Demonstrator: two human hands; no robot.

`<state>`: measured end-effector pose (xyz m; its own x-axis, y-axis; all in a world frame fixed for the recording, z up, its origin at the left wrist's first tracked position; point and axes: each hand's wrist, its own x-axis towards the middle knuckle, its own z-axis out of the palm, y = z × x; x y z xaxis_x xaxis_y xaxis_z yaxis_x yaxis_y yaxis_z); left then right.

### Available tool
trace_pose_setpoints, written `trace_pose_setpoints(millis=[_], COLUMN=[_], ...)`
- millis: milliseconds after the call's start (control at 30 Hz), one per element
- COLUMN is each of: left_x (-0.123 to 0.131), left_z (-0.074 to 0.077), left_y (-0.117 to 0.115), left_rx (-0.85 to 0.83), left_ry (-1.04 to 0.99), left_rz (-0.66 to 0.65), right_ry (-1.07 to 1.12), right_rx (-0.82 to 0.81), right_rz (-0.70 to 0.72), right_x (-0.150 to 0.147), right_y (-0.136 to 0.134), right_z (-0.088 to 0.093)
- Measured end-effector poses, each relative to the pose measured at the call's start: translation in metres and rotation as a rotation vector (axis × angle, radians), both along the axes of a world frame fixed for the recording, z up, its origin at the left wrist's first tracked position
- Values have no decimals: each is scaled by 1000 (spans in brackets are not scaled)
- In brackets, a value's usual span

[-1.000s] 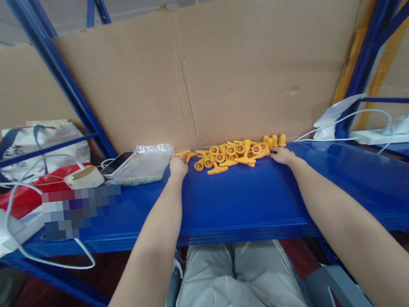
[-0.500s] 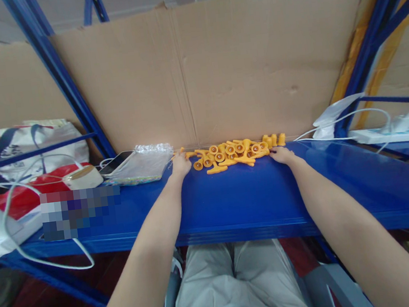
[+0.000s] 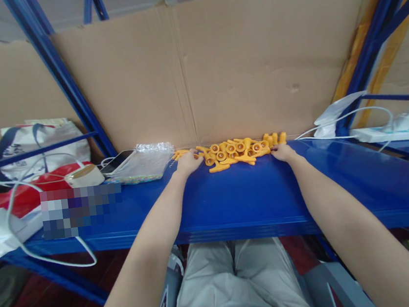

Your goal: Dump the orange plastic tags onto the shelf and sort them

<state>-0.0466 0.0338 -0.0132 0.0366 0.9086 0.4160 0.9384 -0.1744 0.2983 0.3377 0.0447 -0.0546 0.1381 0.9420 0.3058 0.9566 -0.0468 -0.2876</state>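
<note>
A heap of yellow plastic pieces (image 3: 240, 148), several with round cup-like ends and others like short rods, lies at the back of the blue shelf. My left hand (image 3: 189, 162) is at the heap's left end, fingers closed around a yellow cup-ended piece that they mostly hide. Thin yellow rods (image 3: 180, 153) lie just behind that hand. At the heap's right end, my right hand (image 3: 284, 153) rests with fingers loosely stretched towards the pieces, nothing visibly held. Small yellow cups (image 3: 275, 139) stand upright just behind it.
A clear plastic bag (image 3: 146, 163) and a phone (image 3: 117, 162) lie left of the heap. Further left are a white charger (image 3: 85, 177), cables, a red bag and a white tote bag (image 3: 47, 149). Cardboard (image 3: 239, 66) walls the back. A power strip (image 3: 394, 133) sits at right.
My left hand has moved right, onto the leftmost cup-ended piece, which it now covers. Thin rods show behind it. My right hand has stayed about where it was.
</note>
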Motion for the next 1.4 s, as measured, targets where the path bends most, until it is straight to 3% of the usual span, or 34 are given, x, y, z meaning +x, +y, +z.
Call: trace_pose_setpoints(millis=[133,367,467,567,667,900,1133,1400], left_x=[-1,-1,2,7,15,39,50,28], left_z=[0,2,4,6,7,2,2,3], left_y=[2,11,9,3,-5,-23,-27,-9], left_rx=[254,587,649,666,657,583,588,448], left_ry=[-158,-270,-241,-179,-79,192,266,244], left_rz=[-9,-171,-241,-306,-355,-510,-568,-498], right_ry=[108,148,164,162,156,93,59,69], right_rx=[-79,49,200,421,518,413,316,266], right_rz=[-49,-119,-84,48,241,677,596,599], right_x=[-8,-21,-31,-48,-76,-150,-162,-142], right_y=[-8,-22,-23,-21,-22,-49,-60,-51], right_z=[11,27,38,51,61,62,66,62])
